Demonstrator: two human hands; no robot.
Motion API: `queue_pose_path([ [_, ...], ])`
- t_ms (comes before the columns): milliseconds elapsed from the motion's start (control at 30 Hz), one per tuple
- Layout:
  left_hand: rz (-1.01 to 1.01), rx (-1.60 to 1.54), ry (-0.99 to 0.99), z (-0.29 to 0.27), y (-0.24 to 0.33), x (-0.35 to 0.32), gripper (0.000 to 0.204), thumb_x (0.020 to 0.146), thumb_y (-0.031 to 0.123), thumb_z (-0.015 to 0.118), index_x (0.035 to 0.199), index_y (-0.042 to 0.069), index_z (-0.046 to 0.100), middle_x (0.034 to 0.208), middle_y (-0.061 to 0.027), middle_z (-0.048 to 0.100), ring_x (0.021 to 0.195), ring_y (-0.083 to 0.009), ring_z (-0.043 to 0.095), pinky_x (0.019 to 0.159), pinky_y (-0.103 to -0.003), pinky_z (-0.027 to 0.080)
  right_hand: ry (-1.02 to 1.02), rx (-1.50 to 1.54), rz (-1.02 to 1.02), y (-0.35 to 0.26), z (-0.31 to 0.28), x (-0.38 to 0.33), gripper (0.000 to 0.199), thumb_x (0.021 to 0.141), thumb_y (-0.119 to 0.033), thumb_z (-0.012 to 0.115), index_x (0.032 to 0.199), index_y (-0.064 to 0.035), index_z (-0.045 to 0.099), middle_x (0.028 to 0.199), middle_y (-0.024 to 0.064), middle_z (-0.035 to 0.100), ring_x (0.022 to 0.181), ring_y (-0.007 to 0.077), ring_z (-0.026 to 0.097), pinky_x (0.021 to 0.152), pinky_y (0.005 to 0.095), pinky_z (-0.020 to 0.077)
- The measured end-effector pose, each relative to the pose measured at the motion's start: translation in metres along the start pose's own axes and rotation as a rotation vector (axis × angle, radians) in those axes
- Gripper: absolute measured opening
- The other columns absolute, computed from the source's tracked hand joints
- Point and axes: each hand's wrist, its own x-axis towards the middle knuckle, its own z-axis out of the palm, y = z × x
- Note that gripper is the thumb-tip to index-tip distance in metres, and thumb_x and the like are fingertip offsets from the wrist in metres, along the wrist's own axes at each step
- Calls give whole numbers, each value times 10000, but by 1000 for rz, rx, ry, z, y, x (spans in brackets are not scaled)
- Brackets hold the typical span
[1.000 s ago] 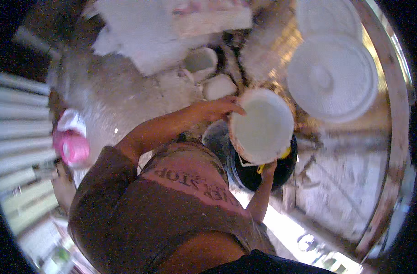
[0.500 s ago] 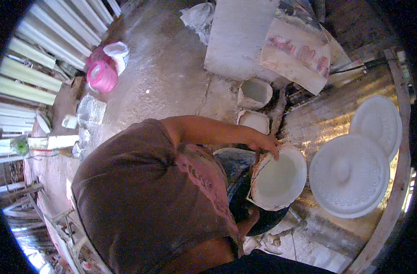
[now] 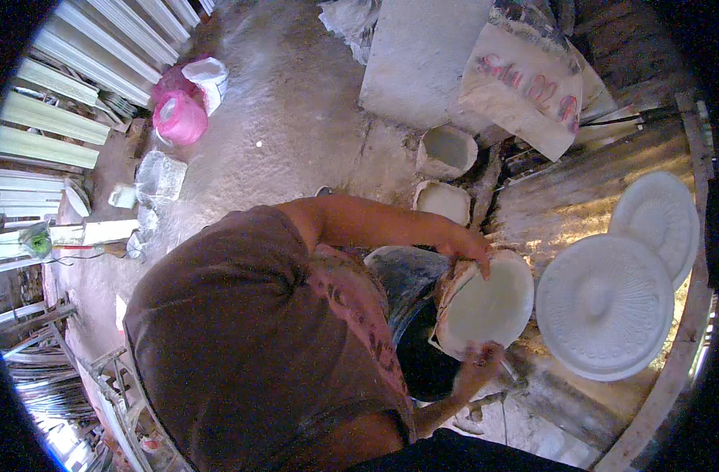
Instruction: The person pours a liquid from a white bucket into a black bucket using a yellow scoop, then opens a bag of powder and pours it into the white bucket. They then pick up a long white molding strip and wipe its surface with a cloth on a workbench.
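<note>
A pale, crusted bucket with off-white liquid in it tilts in front of me, its mouth facing up and toward the right. My left hand is closed over its far rim, fingertips just inside the edge. On the near rim lies my right hand, slightly blurred, its fingers bent over the edge. Part of the bucket's wall is hidden by my arms and dark clothing. To the right lies a round white plaster ceiling medallion with relief patterns. It partly covers a second medallion.
Beyond my left arm stand two crusted containers. A large pale board and a sheet with red marks lie farther off. A pink bundle sits far left. A wooden beam borders the medallions.
My right hand has come up from below the bucket onto its near rim. My left hand stays on the far rim. The surroundings have shifted slightly in view.
</note>
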Motion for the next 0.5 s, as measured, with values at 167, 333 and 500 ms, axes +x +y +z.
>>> queue_pose_path([
  [167, 456, 379, -236, -40, -26, 11, 551, 726, 250, 778, 1196, 66, 557, 1108, -145, 627, 985, -349, 612, 746, -580, 531, -205, -322, -234, -82, 15, 28, 472, 623, -337, 817, 876, -71, 520, 842, 125, 532, 822, 353, 529, 737, 440, 429],
  [333, -64, -191, -239, -23, -12, 4, 517, 789, 328, 723, 1244, 152, 553, 1170, -105, 620, 1000, -290, 616, 791, -512, 533, -347, -457, -170, -111, 12, 33, 282, 692, -260, 750, 734, -61, 555, 735, 123, 560, 708, 350, 563, 650, 456, 455],
  [500, -46, -314, -294, -26, -34, 38, 513, 819, 379, 677, 1244, 121, 552, 1192, -106, 611, 1067, -314, 583, 832, -542, 497, -217, -346, 288, -123, -5, 30, 323, 837, -238, 666, 622, -25, 553, 584, 91, 562, 550, 212, 540, 516, 366, 398],
])
